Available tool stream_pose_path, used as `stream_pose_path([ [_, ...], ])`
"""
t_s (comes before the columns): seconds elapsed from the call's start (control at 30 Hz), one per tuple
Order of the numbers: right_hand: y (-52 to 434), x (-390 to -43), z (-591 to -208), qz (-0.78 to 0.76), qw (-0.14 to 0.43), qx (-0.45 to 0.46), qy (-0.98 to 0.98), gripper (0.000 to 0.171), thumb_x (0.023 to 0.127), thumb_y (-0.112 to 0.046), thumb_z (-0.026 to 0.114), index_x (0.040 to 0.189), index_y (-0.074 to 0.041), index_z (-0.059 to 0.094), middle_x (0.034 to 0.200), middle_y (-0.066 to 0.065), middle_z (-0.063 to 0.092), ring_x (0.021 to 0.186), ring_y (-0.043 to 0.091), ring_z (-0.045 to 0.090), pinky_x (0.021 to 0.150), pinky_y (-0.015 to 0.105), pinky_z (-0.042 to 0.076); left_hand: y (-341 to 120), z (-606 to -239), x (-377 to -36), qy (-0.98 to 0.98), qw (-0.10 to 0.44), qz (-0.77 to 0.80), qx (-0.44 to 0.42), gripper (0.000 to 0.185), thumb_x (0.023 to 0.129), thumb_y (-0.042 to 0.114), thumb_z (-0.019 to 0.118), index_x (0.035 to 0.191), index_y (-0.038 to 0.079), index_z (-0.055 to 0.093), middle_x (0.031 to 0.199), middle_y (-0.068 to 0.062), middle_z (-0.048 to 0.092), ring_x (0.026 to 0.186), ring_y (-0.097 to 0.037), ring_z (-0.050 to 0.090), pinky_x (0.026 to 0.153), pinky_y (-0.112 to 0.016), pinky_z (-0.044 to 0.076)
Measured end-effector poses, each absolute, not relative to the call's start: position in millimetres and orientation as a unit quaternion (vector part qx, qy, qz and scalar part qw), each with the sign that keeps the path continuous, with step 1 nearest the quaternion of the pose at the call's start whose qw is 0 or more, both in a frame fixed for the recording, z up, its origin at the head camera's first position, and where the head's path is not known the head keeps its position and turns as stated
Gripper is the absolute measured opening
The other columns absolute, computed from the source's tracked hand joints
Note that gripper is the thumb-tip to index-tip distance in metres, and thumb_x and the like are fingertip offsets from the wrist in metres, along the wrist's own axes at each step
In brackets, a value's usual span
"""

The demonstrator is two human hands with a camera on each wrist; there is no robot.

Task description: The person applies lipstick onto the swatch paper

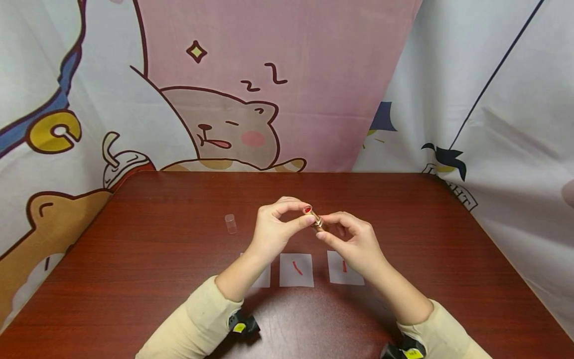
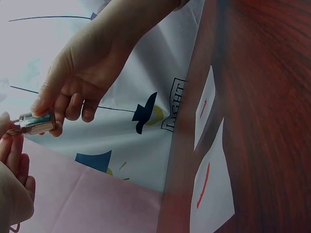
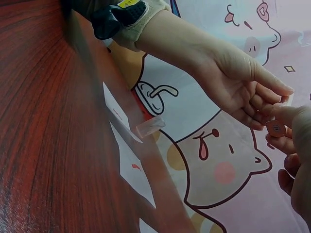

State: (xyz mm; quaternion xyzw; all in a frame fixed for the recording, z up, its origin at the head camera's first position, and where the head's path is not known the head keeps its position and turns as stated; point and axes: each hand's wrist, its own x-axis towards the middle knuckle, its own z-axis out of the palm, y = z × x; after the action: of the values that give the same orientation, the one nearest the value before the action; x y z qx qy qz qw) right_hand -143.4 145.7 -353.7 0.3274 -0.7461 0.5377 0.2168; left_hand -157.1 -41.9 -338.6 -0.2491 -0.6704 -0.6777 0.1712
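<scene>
A gold lipstick tube (image 1: 316,219) with a red tip at its upper end is held between both hands above the table. My left hand (image 1: 273,227) pinches its upper part between thumb and index finger. With thumb and fingers, my right hand (image 1: 356,242) grips the lower part. The right wrist view shows the round end of the tube's base (image 3: 276,128). Below the hands lie white paper squares: a middle one (image 1: 297,279) with a red stroke, a right one (image 1: 336,274) with a short red stroke, and a left one (image 1: 262,279) partly behind my left forearm.
A clear cap (image 1: 230,224) is on the brown table (image 1: 157,239), left of my left hand. Behind the table hangs a cartoon-printed cloth (image 1: 323,99). Black wrist cameras are strapped over both cream sleeves (image 1: 193,319).
</scene>
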Motion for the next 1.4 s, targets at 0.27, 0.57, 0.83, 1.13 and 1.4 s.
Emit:
stream_pose_path([
  [0.27,145.5,-142.7,-353.6,0.559,0.194,0.321,-0.740,0.033,0.070,0.017,0.075,0.099,0.001,0.069,0.089,0.010,0.068,0.064,0.008,0.053,0.050,0.019,0.045,-41.9,-338.4,-156.6,-0.669,0.172,-0.678,-0.251,0.018,0.075,0.000,0.079,0.092,-0.002,0.074,0.090,-0.005,0.068,0.093,-0.019,0.062,0.091,-0.035,0.044],
  [0.57,141.4,-133.6,-338.2,0.524,0.226,0.316,-0.758,0.033,0.065,0.018,0.077,0.092,0.003,0.068,0.077,0.007,0.065,0.060,0.010,0.046,0.051,0.021,0.039,-43.2,-338.5,-157.2,-0.671,0.155,-0.678,-0.256,0.018,0.076,0.001,0.079,0.093,-0.001,0.074,0.091,-0.005,0.068,0.094,-0.019,0.062,0.093,-0.037,0.043],
  [0.83,137.5,-124.6,-322.6,0.528,0.231,0.316,-0.753,0.030,0.067,0.019,0.075,0.092,0.006,0.067,0.079,0.009,0.066,0.062,0.011,0.049,0.056,0.021,0.041,-48.1,-334.2,-158.6,-0.685,0.130,-0.667,-0.264,0.024,0.075,0.001,0.080,0.098,0.000,0.074,0.095,-0.007,0.069,0.096,-0.018,0.063,0.096,-0.037,0.040],
  [1.13,142.1,-127.1,-324.5,0.531,0.238,0.293,-0.759,0.030,0.070,0.018,0.074,0.096,0.004,0.068,0.078,0.005,0.065,0.066,0.012,0.051,0.059,0.023,0.042,-64.3,-327.2,-162.8,-0.691,0.099,-0.659,-0.279,0.029,0.078,0.003,0.078,0.106,0.001,0.070,0.098,-0.010,0.071,0.103,-0.018,0.062,0.097,-0.043,0.041],
  [1.4,141.5,-123.3,-318.3,0.528,0.241,0.285,-0.763,0.027,0.070,0.018,0.073,0.094,0.006,0.067,0.076,0.006,0.063,0.065,0.012,0.051,0.060,0.021,0.043,-92.0,-319.0,-170.8,-0.712,0.084,-0.638,-0.280,0.030,0.080,0.002,0.074,0.110,0.002,0.069,0.103,-0.011,0.070,0.103,-0.019,0.061,0.088,-0.035,0.047],
])
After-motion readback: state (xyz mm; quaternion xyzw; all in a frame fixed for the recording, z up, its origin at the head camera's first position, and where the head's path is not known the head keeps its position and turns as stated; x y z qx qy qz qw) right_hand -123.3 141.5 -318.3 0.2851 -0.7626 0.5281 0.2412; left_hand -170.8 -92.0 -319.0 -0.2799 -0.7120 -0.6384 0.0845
